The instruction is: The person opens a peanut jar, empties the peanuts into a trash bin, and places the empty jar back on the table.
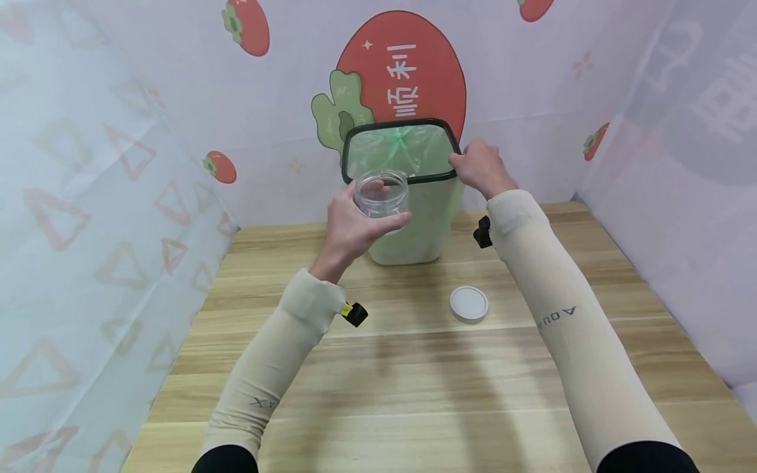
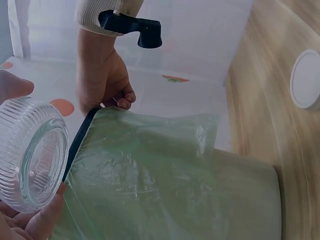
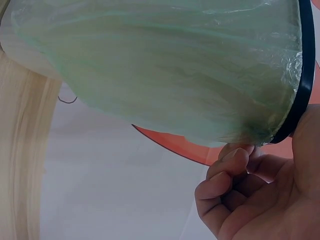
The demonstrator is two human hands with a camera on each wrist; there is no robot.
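Observation:
My left hand [image 1: 350, 226] holds a clear ribbed jar [image 1: 382, 196] in front of the near rim of a trash bin [image 1: 408, 240]. The jar has no lid on it, and in the left wrist view its round glass base [image 2: 44, 162] faces the camera. At the bin's right corner, my right hand [image 1: 481, 169] grips the black rim [image 3: 304, 65], with thumb and curled fingers about it. A thin green bag [image 3: 150, 75] lines the bin and hangs down over its outside. Small pale bits show inside near the front rim.
A round white lid [image 1: 469, 303] lies on the wooden table [image 1: 378, 407], in front of the bin and to its right. Behind the bin hangs a white printed backdrop [image 1: 284, 98], and similar sheets close off both sides.

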